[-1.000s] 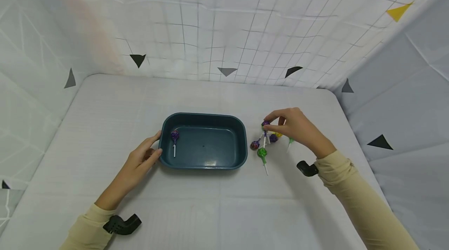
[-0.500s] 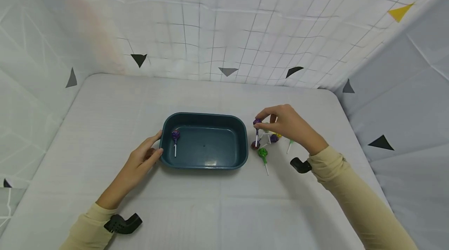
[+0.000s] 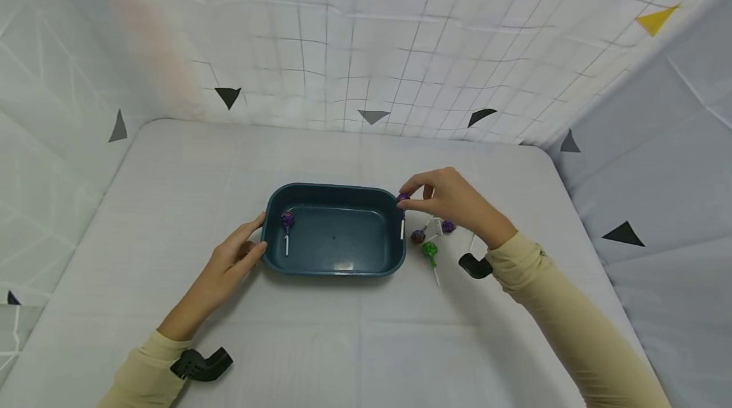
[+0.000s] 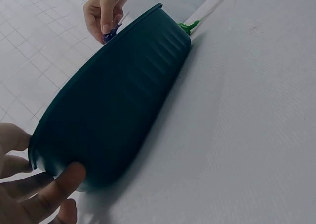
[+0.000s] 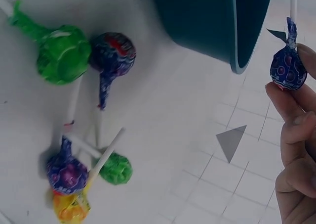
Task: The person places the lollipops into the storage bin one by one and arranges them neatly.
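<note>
A dark teal plastic tray [image 3: 334, 239] stands on the table in the head view. My left hand [image 3: 223, 268] touches the outside of its left end with spread fingers and thumb. One purple lollipop [image 3: 288, 222] lies inside, near that end. My right hand [image 3: 454, 201] pinches another purple-wrapped lollipop by its candy head [image 5: 288, 70], stick hanging down at the tray's right rim. In the right wrist view the remaining lollipops lie in a loose cluster: a green one [image 5: 63, 55], a dark purple-and-red one [image 5: 113, 55], a purple one [image 5: 67, 173], a yellow one [image 5: 71, 206] and a smaller green one [image 5: 116, 168].
A white cloth covers the table [image 3: 354, 332]. Patterned fabric walls [image 3: 366, 52] rise behind it and on both sides. A black wrist-worn device [image 3: 201, 365] shows at the left sleeve and a similar device [image 3: 476, 266] at the right one.
My right hand has moved left with the purple lollipop, from over the cluster to the tray's right rim. My left hand has stayed at the tray's left end.
</note>
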A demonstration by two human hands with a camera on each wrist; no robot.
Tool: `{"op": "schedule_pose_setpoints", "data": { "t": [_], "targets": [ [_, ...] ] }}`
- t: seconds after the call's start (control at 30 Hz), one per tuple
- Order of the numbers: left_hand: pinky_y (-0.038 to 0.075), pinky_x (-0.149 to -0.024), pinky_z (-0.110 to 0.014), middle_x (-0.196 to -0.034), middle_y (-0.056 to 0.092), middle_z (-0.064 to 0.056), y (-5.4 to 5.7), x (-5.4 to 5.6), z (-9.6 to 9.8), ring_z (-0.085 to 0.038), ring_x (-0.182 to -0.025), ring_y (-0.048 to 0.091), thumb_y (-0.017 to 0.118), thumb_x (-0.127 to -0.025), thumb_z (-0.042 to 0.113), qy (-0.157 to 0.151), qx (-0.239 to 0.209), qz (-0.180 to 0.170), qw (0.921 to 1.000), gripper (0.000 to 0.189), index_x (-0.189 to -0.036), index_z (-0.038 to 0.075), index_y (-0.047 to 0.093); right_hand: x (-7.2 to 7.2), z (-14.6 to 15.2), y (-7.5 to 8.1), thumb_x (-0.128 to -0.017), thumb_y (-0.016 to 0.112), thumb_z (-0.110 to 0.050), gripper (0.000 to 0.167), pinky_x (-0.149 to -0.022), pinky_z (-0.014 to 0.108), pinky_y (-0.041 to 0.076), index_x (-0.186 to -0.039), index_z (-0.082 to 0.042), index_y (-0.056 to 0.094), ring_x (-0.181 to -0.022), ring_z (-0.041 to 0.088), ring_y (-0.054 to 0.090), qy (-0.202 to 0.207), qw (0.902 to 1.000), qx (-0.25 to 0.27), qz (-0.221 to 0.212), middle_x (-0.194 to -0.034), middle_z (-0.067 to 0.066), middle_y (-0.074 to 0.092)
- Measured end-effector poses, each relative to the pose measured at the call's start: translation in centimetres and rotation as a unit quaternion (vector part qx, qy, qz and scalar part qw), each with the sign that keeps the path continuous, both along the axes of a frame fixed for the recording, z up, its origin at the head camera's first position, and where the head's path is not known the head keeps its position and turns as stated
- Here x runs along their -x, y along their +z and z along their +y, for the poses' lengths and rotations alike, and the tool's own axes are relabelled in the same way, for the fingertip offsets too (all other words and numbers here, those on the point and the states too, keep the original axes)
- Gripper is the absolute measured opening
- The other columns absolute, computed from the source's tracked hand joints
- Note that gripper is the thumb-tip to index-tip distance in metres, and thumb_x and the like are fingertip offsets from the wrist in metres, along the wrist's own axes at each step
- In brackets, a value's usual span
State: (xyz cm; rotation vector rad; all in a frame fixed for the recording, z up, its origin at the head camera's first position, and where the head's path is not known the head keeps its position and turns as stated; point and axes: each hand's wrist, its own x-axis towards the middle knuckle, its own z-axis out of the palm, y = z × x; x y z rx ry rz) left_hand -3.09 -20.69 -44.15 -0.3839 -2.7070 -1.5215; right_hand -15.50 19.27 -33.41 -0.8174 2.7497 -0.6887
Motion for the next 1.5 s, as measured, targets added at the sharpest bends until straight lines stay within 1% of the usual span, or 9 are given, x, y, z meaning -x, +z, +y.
{"op": "schedule_pose_setpoints", "data": {
  "t": [0.17,0.23,0.37,0.5,0.67,0.93,1.17,1.37,1.5],
  "targets": [
    [0.049,-0.080,-0.016,-0.152,0.052,-0.019,0.0,0.0,0.0,-0.002,-0.092,0.061,0.055,-0.108,0.013,0.001,-0.001,0.003,1.0000,0.056,-0.160,0.005,0.037,0.2,-1.3,0.3,-0.090,0.082,-0.034,0.024,-0.057,0.028,0.046,-0.108,-0.018,0.081,-0.067,0.013,0.057,0.008,0.9999,-0.006,0.000,-0.096,-0.006,0.079],
    [0.049,-0.079,-0.016,-0.151,0.052,-0.020,0.0,0.0,-0.1,-0.001,-0.091,0.061,0.056,-0.107,0.012,0.001,-0.001,0.005,1.0000,0.056,-0.160,0.005,0.037,0.3,-1.7,0.3,-0.090,0.081,-0.035,0.024,-0.057,0.029,0.046,-0.108,-0.019,0.081,-0.065,0.013,0.057,0.011,0.9999,-0.009,-0.002,-0.095,-0.008,0.079],
    [0.048,-0.082,-0.013,-0.151,0.053,-0.020,0.0,0.0,-0.1,-0.001,-0.091,0.061,0.056,-0.107,0.012,0.001,-0.002,0.009,1.0000,0.056,-0.160,0.004,0.037,0.5,-2.5,0.2,-0.091,0.081,-0.037,0.023,-0.057,0.031,0.047,-0.107,-0.021,0.081,-0.064,0.013,0.057,0.016,0.9998,-0.010,-0.006,-0.094,-0.010,0.078],
    [0.047,-0.085,-0.011,-0.149,0.054,-0.020,-0.1,0.0,-0.2,-0.001,-0.092,0.062,0.056,-0.107,0.012,0.001,-0.001,0.010,0.9999,0.056,-0.160,0.004,0.038,0.6,-3.1,0.0,-0.091,0.080,-0.038,0.023,-0.055,0.030,0.046,-0.107,-0.021,0.081,-0.062,0.013,0.057,0.026,0.9996,-0.001,-0.006,-0.097,-0.010,0.078],
    [0.046,-0.087,-0.011,-0.149,0.054,-0.018,-0.2,0.1,-0.3,-0.002,-0.092,0.062,0.056,-0.107,0.013,0.000,0.002,0.009,1.0000,0.056,-0.160,0.005,0.037,0.8,-3.9,-0.5,-0.093,0.078,-0.039,0.023,-0.059,0.030,0.047,-0.108,-0.023,0.080,-0.063,0.012,0.058,0.038,0.9992,0.006,-0.008,-0.099,-0.011,0.078],
    [0.048,-0.085,-0.013,-0.146,0.056,-0.018,-0.2,0.1,-0.3,-0.003,-0.091,0.061,0.056,-0.107,0.014,0.001,0.000,0.005,1.0000,0.057,-0.160,0.005,0.037,0.8,-5.3,-0.7,-0.092,0.079,-0.038,0.016,-0.059,0.030,0.046,-0.103,-0.026,0.081,-0.063,0.011,0.056,0.049,0.9987,0.009,-0.008,-0.094,-0.015,0.076],
    [0.047,-0.088,-0.012,-0.147,0.056,-0.018,-0.3,0.0,-0.4,-0.002,-0.092,0.061,0.056,-0.108,0.014,-0.002,-0.001,0.005,1.0000,0.057,-0.160,0.005,0.037,0.7,-6.3,-1.0,-0.092,0.080,-0.035,0.016,-0.057,0.029,0.045,-0.103,-0.024,0.081,-0.060,0.011,0.054,0.056,0.9983,0.013,-0.012,-0.091,-0.012,0.077],
    [0.047,-0.089,-0.011,-0.146,0.056,-0.018,-0.3,0.1,-0.4,-0.002,-0.092,0.062,0.056,-0.108,0.014,-0.004,-0.003,0.005,1.0000,0.057,-0.160,0.004,0.036,0.8,-7.0,-1.5,-0.092,0.080,-0.035,0.016,-0.057,0.027,0.045,-0.103,-0.023,0.081,-0.059,0.010,0.053,0.060,0.9981,0.011,-0.006,-0.092,-0.012,0.077],
    [0.047,-0.089,-0.012,-0.147,0.056,-0.018,-0.3,0.1,-0.4,-0.003,-0.091,0.062,0.056,-0.108,0.015,-0.003,0.000,0.000,1.0000,0.057,-0.160,0.005,0.036,0.9,-7.4,-1.6,-0.092,0.080,-0.035,0.019,-0.057,0.027,0.045,-0.105,-0.022,0.081,-0.059,0.009,0.052,0.067,0.9977,0.006,-0.003,-0.095,-0.010,0.078]
  ]
}}
